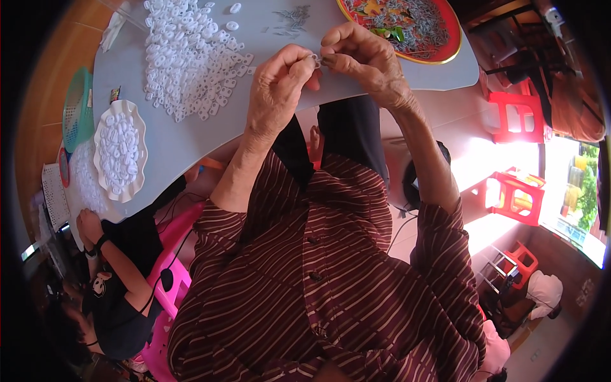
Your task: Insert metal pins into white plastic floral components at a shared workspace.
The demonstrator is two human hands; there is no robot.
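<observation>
Over the near edge of the grey table (254, 108), my two hands meet with their fingertips nearly touching. My left hand (278, 86) pinches a small white plastic piece (315, 60) between thumb and forefinger. At its right side, my right hand (372, 67) has thumb and forefinger pressed together; whatever they hold is too small to make out. Left of my hands spreads a big heap of similar white plastic pieces (184, 57). Several thin grey metal pieces (293, 22) lie loose beyond my hands. A red round tray (453, 32) with many more stands by my right hand.
A white wavy-edged dish (141, 156) of white pieces stands at the table's left, beside a heap of small clear pieces (86, 178) and a green basket (77, 108). Another person (121, 274) sits there on a pink chair (168, 254). Red stools (515, 197) stand at right.
</observation>
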